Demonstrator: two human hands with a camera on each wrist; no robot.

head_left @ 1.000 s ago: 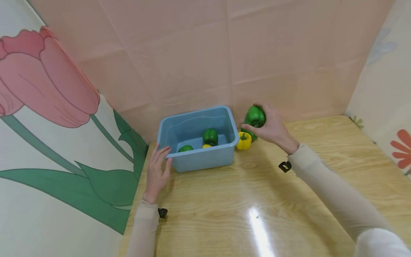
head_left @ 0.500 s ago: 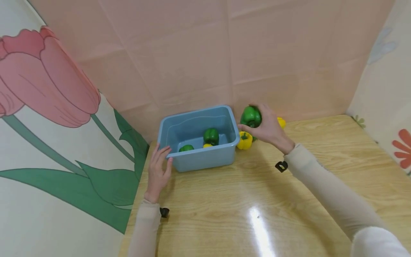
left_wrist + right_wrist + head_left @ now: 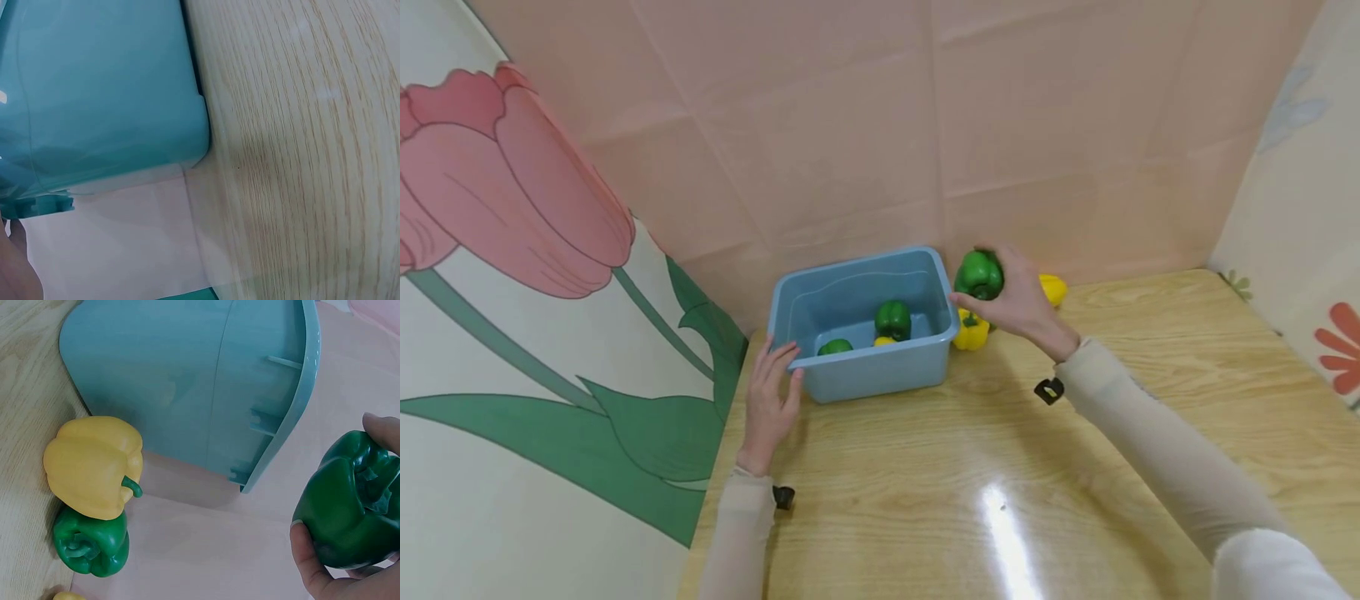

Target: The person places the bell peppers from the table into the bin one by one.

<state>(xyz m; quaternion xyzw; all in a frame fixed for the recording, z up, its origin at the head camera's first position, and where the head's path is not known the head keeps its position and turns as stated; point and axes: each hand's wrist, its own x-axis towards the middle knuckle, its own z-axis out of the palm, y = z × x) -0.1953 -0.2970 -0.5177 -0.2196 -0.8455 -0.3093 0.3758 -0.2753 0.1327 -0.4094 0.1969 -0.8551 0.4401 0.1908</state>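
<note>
My right hand (image 3: 1021, 298) grips a green bell pepper (image 3: 978, 276) between thumb and fingers, raised beside the bin's right rim. In the right wrist view, that pepper's stem side faces the palm. My left hand (image 3: 769, 408) rests on the front left corner of a blue plastic bin (image 3: 872, 375), fingers fairly straight over the rim. Inside the bin are a green pepper (image 3: 892, 320), another green one (image 3: 835, 347) and a bit of yellow (image 3: 884, 341), partly hidden by the front wall. A yellow bell pepper (image 3: 94, 465) and a green pepper (image 3: 90, 542) stand against the bin's right side.
Another yellow pepper (image 3: 1053, 290) lies farther right by the back wall, partly behind my right hand. The wooden table (image 3: 895, 492) meets a pink-covered wall (image 3: 835, 150) right behind the bin. A tulip-painted wall (image 3: 550, 450) borders the left side.
My right hand has carried the green pepper left toward the bin's rim, bringing the far yellow pepper into view behind it. The left hand stays on the bin's corner.
</note>
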